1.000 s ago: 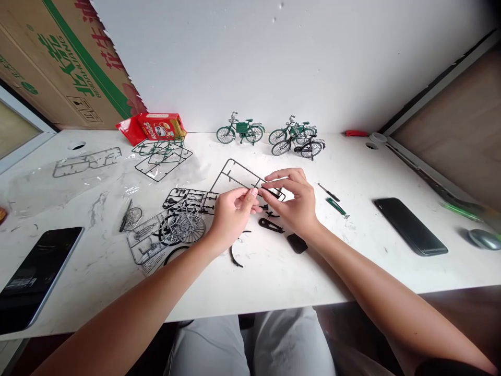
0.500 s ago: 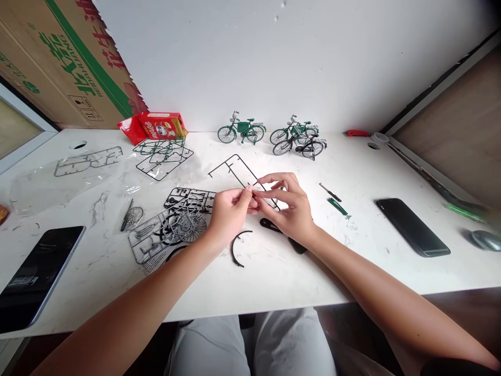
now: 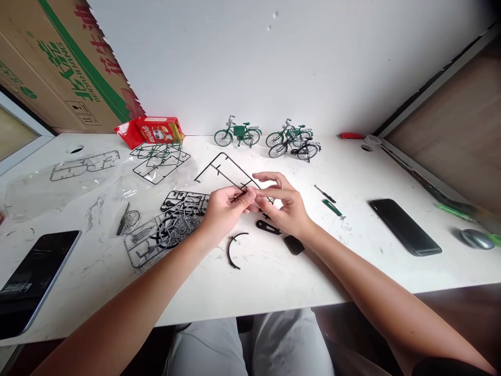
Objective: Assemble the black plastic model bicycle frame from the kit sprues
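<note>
Dark sprue frame (image 3: 241, 171): your left hand (image 3: 225, 211) is pinching it over the middle of the white table (image 3: 270, 284), while your right hand (image 3: 287, 210) is bending its fingers in close, its hold being hidden. Black curved strip (image 3: 229, 252): lying loose on your side of the hands. Farther out, clear plastic bag (image 3: 33, 190): lying at left, a grey sprue (image 3: 84, 167) showing in or under it, unclear which; red carton (image 3: 158, 130): resting behind, contents hidden.

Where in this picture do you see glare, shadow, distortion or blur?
Head view: pale reflection on the left phone, small glints on the clear bag; head view: soft shadow beside the mouse; head view: edges look stretched, perhaps by a wide lens, far right blurry; head view: left hand and right hand fairly sharp, partly covering the black frame.
</note>
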Action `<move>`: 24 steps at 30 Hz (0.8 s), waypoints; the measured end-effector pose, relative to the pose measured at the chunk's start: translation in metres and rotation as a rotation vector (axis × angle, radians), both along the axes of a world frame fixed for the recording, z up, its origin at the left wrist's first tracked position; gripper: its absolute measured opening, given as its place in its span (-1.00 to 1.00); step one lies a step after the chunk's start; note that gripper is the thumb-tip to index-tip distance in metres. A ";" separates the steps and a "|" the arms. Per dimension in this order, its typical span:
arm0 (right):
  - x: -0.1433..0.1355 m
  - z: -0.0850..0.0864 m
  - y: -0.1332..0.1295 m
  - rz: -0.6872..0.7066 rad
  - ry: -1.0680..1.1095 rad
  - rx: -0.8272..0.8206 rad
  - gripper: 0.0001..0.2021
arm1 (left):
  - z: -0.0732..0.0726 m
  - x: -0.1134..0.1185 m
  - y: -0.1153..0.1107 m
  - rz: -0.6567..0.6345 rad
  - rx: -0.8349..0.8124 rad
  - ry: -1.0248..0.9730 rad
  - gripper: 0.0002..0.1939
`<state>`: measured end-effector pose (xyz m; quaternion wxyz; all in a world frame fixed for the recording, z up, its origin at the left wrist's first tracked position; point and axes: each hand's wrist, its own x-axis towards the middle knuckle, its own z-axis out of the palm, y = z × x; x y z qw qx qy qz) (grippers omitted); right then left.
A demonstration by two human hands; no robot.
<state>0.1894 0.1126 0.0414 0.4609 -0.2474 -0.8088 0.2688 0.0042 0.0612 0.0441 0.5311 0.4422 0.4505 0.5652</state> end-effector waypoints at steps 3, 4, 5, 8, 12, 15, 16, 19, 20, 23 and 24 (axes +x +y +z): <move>0.001 -0.002 0.004 0.046 0.077 -0.089 -0.78 | -0.001 0.002 0.002 0.013 0.035 0.009 -0.54; 0.001 -0.003 0.004 0.053 0.086 -0.102 -0.78 | -0.001 0.003 0.002 0.025 0.042 0.014 -0.55; 0.001 -0.004 0.004 0.056 0.090 -0.109 -0.78 | -0.002 0.004 0.002 0.038 0.042 0.019 -0.56; 0.000 -0.005 0.003 0.024 0.081 -0.116 -0.82 | -0.006 0.006 0.002 0.075 0.019 0.032 -0.60; -0.002 -0.004 0.001 -0.047 0.108 -0.174 -0.90 | -0.011 0.006 0.003 0.097 -0.006 0.035 -0.67; -0.001 -0.004 0.004 -0.037 0.106 -0.257 -0.73 | -0.012 0.006 0.002 0.108 -0.007 0.052 -0.72; 0.000 -0.005 0.006 -0.027 0.076 -0.273 -0.70 | -0.012 0.006 0.002 0.109 0.001 0.060 -0.73; 0.002 -0.007 0.011 -0.039 -0.013 -0.272 -0.72 | -0.011 0.006 0.001 0.094 0.029 0.064 -0.73; 0.002 -0.008 0.012 -0.055 -0.027 -0.259 -0.72 | -0.012 0.006 0.001 0.085 0.038 0.064 -0.73; 0.002 -0.009 0.012 -0.069 -0.038 -0.238 -0.69 | -0.012 0.004 0.001 0.068 0.080 0.115 -0.75; 0.002 -0.009 0.012 -0.050 -0.027 -0.254 -0.67 | -0.012 0.003 0.001 0.066 0.098 0.151 -0.76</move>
